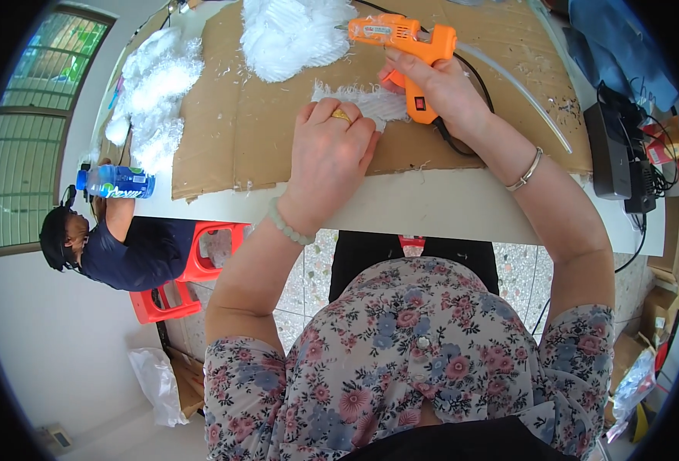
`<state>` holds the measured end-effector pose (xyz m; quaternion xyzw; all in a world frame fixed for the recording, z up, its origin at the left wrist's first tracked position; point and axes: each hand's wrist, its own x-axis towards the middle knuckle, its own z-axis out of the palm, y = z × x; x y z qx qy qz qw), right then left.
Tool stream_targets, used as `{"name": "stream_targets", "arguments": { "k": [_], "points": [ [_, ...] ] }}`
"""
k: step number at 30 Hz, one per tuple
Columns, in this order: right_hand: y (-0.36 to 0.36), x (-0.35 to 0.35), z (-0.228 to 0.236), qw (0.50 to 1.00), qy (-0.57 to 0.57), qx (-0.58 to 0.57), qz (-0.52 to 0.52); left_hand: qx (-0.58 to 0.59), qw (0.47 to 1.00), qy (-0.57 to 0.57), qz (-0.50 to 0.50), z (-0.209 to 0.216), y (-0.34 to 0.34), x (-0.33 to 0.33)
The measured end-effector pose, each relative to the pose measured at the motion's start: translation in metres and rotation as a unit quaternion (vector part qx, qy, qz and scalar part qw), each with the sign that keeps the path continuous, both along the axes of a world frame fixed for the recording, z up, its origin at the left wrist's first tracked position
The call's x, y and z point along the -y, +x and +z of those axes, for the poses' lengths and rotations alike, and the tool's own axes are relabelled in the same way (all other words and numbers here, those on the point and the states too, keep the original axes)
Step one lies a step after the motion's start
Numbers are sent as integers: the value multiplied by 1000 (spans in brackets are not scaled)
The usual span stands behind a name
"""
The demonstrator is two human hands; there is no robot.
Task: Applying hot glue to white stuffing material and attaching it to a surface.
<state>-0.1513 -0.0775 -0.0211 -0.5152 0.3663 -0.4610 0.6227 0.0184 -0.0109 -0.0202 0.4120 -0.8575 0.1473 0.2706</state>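
Note:
My right hand (453,96) grips an orange hot glue gun (424,44), its nozzle toward the left. A long clear glue stick (520,98) sticks out behind the gun. My left hand (332,142) is closed, fingers curled, on a small white fringed fabric piece (378,106) lying on the cardboard (278,138); its fingertips are hidden under the hand. Beyond my left hand lies a heap of white fringed material (297,38), close to the gun's nozzle. More fluffy white material (151,92) is piled at the left.
A blue-labelled bottle (117,183) lies at the table's left edge, near a seated person (136,246) in dark clothes. Red plastic stools (213,250) stand there. At the right are a black power box (612,150) with cables and blue cloth (624,54). White table (447,203) borders the cardboard.

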Motion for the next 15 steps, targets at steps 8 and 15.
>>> {"name": "stream_targets", "arguments": {
  "k": [8, 15],
  "points": [
    [7, 2, -5, 1000, -19, 14, 15, -70, 990, 55, 107, -7, 21, 17],
    [7, 7, -12, 999, -22, -24, 19, -150, 980, 48, 122, 12, 23, 11]
  ]
}}
